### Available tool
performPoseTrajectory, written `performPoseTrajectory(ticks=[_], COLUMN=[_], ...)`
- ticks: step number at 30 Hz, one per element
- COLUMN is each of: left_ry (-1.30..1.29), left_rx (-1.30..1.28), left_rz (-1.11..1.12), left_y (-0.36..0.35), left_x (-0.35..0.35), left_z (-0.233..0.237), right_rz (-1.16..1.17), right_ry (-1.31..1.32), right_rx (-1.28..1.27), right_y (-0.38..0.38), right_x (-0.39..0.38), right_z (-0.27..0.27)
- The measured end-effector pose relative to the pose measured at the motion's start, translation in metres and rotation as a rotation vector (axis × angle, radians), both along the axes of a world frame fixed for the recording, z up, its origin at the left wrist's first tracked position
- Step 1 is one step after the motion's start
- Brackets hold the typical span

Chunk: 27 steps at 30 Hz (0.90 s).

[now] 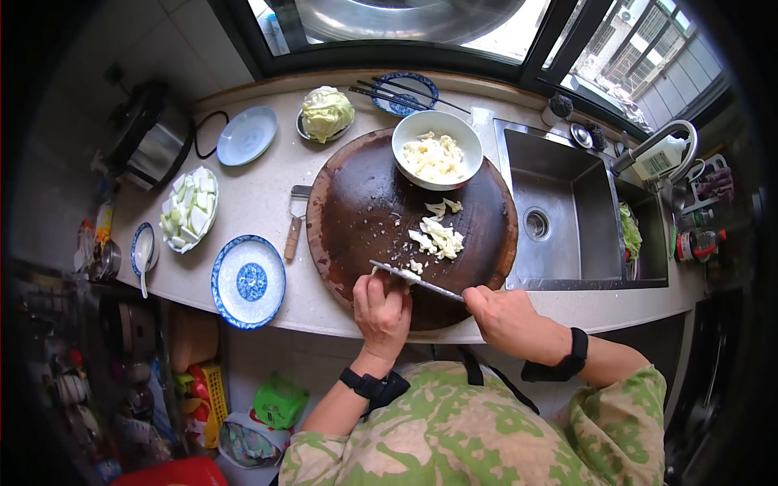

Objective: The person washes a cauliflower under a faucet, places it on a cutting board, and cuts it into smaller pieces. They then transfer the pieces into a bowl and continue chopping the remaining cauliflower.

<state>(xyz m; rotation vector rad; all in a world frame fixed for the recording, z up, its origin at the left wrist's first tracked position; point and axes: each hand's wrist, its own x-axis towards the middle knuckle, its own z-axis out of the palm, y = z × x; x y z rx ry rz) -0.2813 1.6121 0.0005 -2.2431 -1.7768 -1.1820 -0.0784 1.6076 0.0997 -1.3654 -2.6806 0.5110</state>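
My right hand (509, 322) grips the handle of a kitchen knife (429, 285), its blade edge-down near the front of a round wooden chopping board (348, 219). My left hand (381, 314) has curled fingers against the near side of the blade. What lies under those fingers is mostly hidden. Just past the blade are small pale bits, and beyond them a loose heap of chopped whitish pieces (438, 238). A white bowl (409, 176) at the back of the board holds more such pale pieces (436, 154).
Left of the board lie a peeler (292, 235), a blue-patterned plate (250, 312) and a plate of cut pale-green vegetable (188, 212). Behind stand a cabbage (327, 113) and chopsticks (389, 95) across a dish. A steel sink (559, 194) with a faucet (663, 138) is at right.
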Motion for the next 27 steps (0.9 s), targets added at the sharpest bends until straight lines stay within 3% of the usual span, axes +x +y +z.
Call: performPoseTrajectory(ticks=[7, 9, 17, 20, 27], left_ry=[-0.099, -0.208, -0.206, -0.158, -0.222], left_rx=[-0.066, -0.082, -0.038, -0.039, -0.028], left_rz=[-0.065, 0.038, -0.016, 0.012, 0.004], left_y=[-0.005, -0.012, 0.000, 0.000, -0.001], left_x=[-0.007, -0.008, -0.008, -0.007, -0.007], left_z=[0.019, 0.021, 0.012, 0.009, 0.007], right_rz=[0.017, 0.002, 0.028, 0.015, 0.038], right_ry=[-0.078, 0.099, 0.176, 0.022, 0.051], right_rx=[-0.029, 0.012, 0.066, 0.017, 0.017], right_y=[0.008, 0.011, 0.000, 0.005, 0.004], right_x=[-0.005, 0.000, -0.007, -0.009, -0.013], right_z=[-0.011, -0.021, 0.005, -0.016, 0.004])
